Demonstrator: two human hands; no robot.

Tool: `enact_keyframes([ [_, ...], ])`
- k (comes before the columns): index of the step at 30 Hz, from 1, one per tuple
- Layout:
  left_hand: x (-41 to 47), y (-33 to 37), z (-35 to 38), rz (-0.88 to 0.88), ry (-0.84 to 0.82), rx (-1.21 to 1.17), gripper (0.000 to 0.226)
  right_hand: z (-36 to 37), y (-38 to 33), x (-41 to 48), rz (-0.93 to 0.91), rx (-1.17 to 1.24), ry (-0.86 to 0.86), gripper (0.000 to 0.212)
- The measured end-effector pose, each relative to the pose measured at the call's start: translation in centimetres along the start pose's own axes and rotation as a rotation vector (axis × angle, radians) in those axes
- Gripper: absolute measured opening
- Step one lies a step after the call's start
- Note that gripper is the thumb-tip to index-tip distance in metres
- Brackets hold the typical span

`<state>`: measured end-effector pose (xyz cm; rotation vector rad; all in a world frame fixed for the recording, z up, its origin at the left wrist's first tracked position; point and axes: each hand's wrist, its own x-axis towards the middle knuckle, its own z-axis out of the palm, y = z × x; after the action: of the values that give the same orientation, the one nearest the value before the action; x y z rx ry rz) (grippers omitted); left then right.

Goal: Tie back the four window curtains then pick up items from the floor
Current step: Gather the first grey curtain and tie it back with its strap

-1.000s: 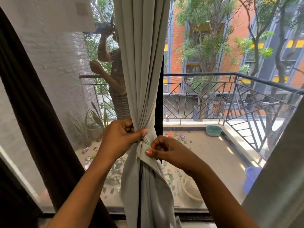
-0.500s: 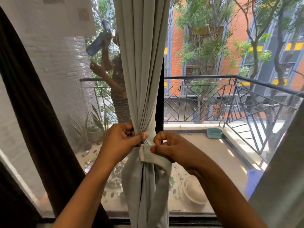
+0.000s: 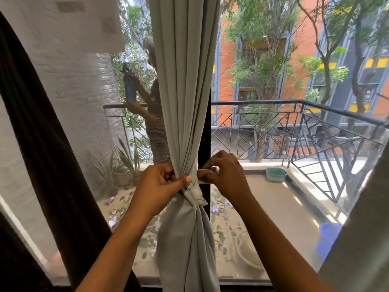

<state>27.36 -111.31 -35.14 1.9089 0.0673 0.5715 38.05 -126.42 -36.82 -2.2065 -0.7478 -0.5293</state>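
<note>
My left hand (image 3: 161, 186) curls round the gathered grey curtain (image 3: 185, 91), thumb pressed flat across the bunched folds. The folds rise straight above my knuckles and spread out below my wrist. My right hand (image 3: 226, 175) sits just right of the bunch, thumb and forefinger pinching the end of the tie-back strip (image 3: 195, 191). The strip's wrap lies just under my left thumb.

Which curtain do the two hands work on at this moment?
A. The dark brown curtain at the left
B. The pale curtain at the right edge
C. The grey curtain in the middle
C: the left hand grips the gathered grey curtain at its waist, and the right hand pinches the end of the tie strip wrapped round it.
</note>
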Motion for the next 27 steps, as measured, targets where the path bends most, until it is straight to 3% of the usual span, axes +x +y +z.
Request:
enact_keyframes([
  [3,0.0,-0.3,-0.3,-0.005,0.007,-0.033,0.017,1.1,-0.6,-0.8,0.102,0.169,0.122,0.033],
  [5,0.0,-0.3,-0.3,0.005,0.015,-0.035,0.015,1.9,-1.1,-1.4,0.161,0.285,0.101,0.03],
  [7,0.0,-0.4,-0.1,0.012,0.027,-0.038,0.015,2.3,-1.6,-2.0,0.189,0.454,-0.026,0.017],
  [12,0.6,-0.4,-0.5,-0.015,0.007,-0.028,0.014,0.7,-1.5,-4.2,0.206,0.972,-0.479,0.028],
  [14,0.9,-0.1,-0.6,-0.037,-0.019,-0.006,0.013,0.5,-1.4,-4.7,0.163,0.936,-0.522,0.042],
  [17,1.4,0.6,-0.5,-0.07,-0.075,0.039,0.011,1.6,-1.9,-4.9,0.138,0.683,-0.331,0.052],
  [22,2.1,1.0,0.0,-0.064,-0.101,0.08,0.01,3.3,-1.9,-4.9,0.092,0.369,-0.067,0.04],
  [27,2.0,1.0,0.2,-0.048,-0.075,0.092,0.01,3.4,-2.5,-5.2,0.071,0.347,0.005,0.034],
])
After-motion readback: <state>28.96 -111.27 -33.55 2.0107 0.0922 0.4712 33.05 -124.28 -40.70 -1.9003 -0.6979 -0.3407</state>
